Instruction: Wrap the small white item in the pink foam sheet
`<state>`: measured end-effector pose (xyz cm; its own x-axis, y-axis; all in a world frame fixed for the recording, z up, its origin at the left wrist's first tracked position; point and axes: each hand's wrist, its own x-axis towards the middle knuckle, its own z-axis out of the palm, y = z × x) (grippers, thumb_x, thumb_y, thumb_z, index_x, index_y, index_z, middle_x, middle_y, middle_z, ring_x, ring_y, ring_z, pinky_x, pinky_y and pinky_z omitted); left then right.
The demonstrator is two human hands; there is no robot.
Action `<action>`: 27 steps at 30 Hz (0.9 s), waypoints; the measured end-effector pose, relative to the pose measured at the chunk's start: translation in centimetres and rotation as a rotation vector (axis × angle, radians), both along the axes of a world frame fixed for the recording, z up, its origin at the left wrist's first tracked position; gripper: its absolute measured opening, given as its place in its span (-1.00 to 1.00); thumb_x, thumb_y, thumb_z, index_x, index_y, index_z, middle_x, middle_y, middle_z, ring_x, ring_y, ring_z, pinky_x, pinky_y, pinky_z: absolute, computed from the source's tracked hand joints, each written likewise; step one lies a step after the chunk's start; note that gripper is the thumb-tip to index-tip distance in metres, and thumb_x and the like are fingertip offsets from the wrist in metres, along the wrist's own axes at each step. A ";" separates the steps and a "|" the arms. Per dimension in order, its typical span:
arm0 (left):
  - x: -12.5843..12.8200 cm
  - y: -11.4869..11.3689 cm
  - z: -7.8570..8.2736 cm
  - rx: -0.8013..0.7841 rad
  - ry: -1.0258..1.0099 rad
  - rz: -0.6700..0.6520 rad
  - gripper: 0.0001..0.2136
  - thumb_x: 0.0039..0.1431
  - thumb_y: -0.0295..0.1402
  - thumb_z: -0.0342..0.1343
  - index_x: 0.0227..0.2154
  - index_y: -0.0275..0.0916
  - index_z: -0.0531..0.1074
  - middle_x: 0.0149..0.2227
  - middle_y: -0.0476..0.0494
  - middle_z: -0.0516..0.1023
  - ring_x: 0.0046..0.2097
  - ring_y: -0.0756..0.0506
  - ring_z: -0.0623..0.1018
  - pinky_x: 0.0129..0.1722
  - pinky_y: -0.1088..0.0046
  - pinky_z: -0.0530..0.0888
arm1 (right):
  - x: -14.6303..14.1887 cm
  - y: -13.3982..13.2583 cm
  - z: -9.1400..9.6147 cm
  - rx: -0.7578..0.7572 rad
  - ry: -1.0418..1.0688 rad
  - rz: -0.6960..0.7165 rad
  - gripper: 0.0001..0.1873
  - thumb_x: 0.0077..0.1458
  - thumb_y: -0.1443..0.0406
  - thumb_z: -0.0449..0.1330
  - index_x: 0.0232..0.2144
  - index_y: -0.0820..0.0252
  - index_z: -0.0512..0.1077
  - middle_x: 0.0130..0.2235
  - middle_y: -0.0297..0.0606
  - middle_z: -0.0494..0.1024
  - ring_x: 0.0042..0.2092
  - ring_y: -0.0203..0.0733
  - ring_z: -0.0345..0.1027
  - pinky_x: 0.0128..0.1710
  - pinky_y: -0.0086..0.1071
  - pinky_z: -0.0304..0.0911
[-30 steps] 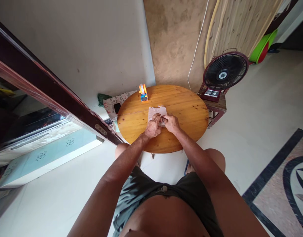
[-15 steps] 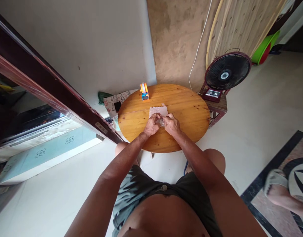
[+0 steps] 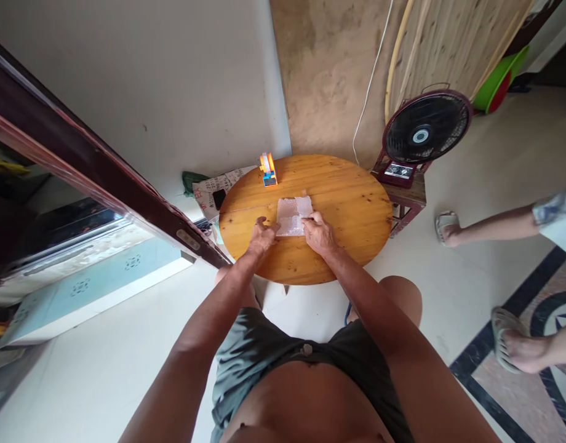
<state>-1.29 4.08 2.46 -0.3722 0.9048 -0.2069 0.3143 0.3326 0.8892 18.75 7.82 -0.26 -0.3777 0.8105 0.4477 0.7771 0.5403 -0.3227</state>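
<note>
A small, nearly square sheet of bubble wrap (image 3: pixel 290 212), whitish pink, lies flat on the wooden table (image 3: pixel 347 184). At its lower left corner is my left hand (image 3: pixel 263 235), its fingers apart and the fingertips touching the edge. My right hand (image 3: pixel 320 234) pinches the sheet's right edge between curled fingers and thumb. Whether something lies under the wrap is hard to make out. Behind it, near the table's far left edge, stands an orange and blue tape dispenser (image 3: pixel 269 172).
A black fan (image 3: pixel 420 135) stands on a wooden stool (image 3: pixel 410 195) to the right of the table. Left of the table is a dark phone-like object (image 3: pixel 219 198) on printed sacking. Another person's sandalled feet (image 3: pixel 518 344) are on the floor at right.
My left hand has moved left, off the middle of the bubble wrap to its lower left corner. More of the sheet shows, lying flatter. The other person's legs have come further into view.
</note>
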 end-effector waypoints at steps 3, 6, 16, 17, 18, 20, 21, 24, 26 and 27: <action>0.3 0.3 0.5 -0.027 -0.161 -0.010 -0.33 0.23 -0.15 0.22 0.27 -0.26 0.06 -0.24 -0.15 0.54 -0.37 -0.05 0.60 -0.33 0.42 0.57 | 0.0 0.0 -0.2 0.005 0.010 -0.003 -0.60 0.39 0.22 0.00 0.02 0.17 0.59 0.05 -0.05 0.51 -0.11 -0.16 0.46 -0.12 -0.42 0.30; 0.6 0.7 0.8 -0.043 -0.268 0.003 -0.33 0.20 -0.19 0.28 0.25 -0.24 0.10 -0.26 -0.12 0.53 -0.42 -0.02 0.59 -0.36 0.44 0.58 | 0.0 0.0 -0.3 0.003 0.010 -0.009 -0.60 0.38 0.22 0.01 0.03 0.15 0.59 0.07 -0.06 0.51 -0.10 -0.16 0.47 -0.12 -0.43 0.31; 3.0 1.6 0.2 0.005 -0.185 0.033 -0.31 0.09 -0.30 0.36 0.25 -0.20 0.21 0.08 -0.31 0.48 -0.26 -0.03 0.58 -0.47 0.60 0.51 | -0.1 0.1 -0.8 -0.014 0.039 -0.003 -0.60 0.38 0.23 0.00 0.04 0.14 0.58 0.10 -0.05 0.49 -0.08 -0.16 0.49 -0.07 -0.42 0.34; 3.0 1.7 0.0 0.004 -0.188 0.037 -0.34 0.08 -0.31 0.37 0.23 -0.22 0.25 0.08 -0.31 0.48 -0.29 -0.01 0.57 -0.48 0.61 0.50 | -0.1 0.1 -0.8 -0.014 0.038 -0.003 -0.60 0.38 0.23 0.00 0.04 0.15 0.58 0.09 -0.05 0.49 -0.08 -0.15 0.49 -0.07 -0.41 0.34; 2.9 1.7 -0.1 -0.005 -0.198 0.037 -0.37 0.07 -0.32 0.37 0.19 -0.24 0.29 0.06 -0.31 0.49 -0.33 0.02 0.55 -0.48 0.61 0.49 | -0.1 0.0 -0.7 -0.015 0.036 -0.002 -0.60 0.38 0.23 0.00 0.04 0.15 0.58 0.09 -0.04 0.49 -0.08 -0.15 0.49 -0.07 -0.41 0.34; 2.5 1.8 -0.1 -0.041 -0.233 0.018 -0.46 0.07 -0.31 0.37 0.10 -0.28 0.37 -0.07 -0.27 0.55 -0.42 0.06 0.52 -0.50 0.61 0.48 | -0.1 0.0 -0.7 -0.013 0.036 0.000 -0.59 0.38 0.24 -0.01 0.05 0.15 0.58 0.08 -0.05 0.49 -0.09 -0.15 0.49 -0.08 -0.41 0.34; 2.2 1.8 0.0 -0.062 -0.252 0.001 -0.51 0.07 -0.30 0.37 0.05 -0.30 0.40 -0.16 -0.22 0.57 -0.46 0.07 0.50 -0.51 0.60 0.48 | -0.1 0.0 -0.6 -0.011 0.037 0.001 -0.59 0.38 0.24 -0.01 0.05 0.15 0.58 0.08 -0.05 0.49 -0.10 -0.15 0.49 -0.09 -0.41 0.34; 1.6 1.6 0.4 -0.094 -0.311 -0.028 -0.47 0.06 -0.29 0.39 0.07 -0.31 0.38 -0.33 -0.12 0.57 -0.51 0.05 0.50 -0.47 0.51 0.53 | 0.0 -0.1 -0.5 -0.008 0.038 0.000 -0.60 0.38 0.24 -0.01 0.04 0.15 0.58 0.07 -0.05 0.49 -0.11 -0.15 0.48 -0.10 -0.41 0.33; 1.5 1.5 0.6 -0.090 -0.360 -0.009 -0.26 0.04 -0.28 0.42 0.23 -0.30 0.22 -0.31 -0.12 0.59 -0.48 0.01 0.55 -0.39 0.43 0.58 | 0.0 -0.2 -0.4 -0.011 0.035 -0.001 -0.60 0.38 0.24 0.00 0.04 0.15 0.58 0.07 -0.05 0.49 -0.11 -0.15 0.48 -0.10 -0.42 0.33; 1.5 1.4 0.7 -0.085 -0.373 0.004 -0.16 0.03 -0.27 0.42 0.30 -0.29 0.11 -0.29 -0.14 0.60 -0.46 -0.01 0.58 -0.36 0.40 0.60 | 0.0 -0.2 -0.4 -0.013 0.034 0.000 -0.61 0.38 0.24 0.00 0.04 0.14 0.58 0.07 -0.05 0.49 -0.11 -0.15 0.48 -0.09 -0.42 0.32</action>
